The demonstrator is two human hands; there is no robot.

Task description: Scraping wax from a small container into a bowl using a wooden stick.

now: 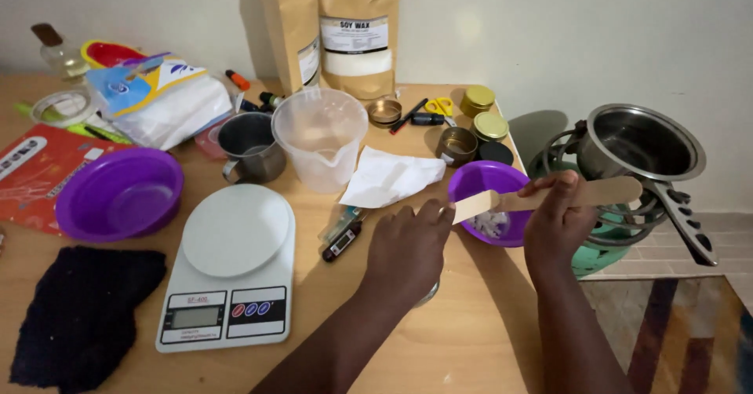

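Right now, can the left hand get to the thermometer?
Probably yes. The left hand is just right of the thermometer, nothing lies between, but it covers a glass item, so it would need to let go.

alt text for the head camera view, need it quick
A person's right hand holds a flat wooden stick over a small purple bowl at a cluttered wooden table. Their left hand rests beside a white kitchen scale.

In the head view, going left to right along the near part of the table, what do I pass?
Dark cloth → white kitchen scale → black thermometer → left hand → wooden stick held by right hand → steel pot.
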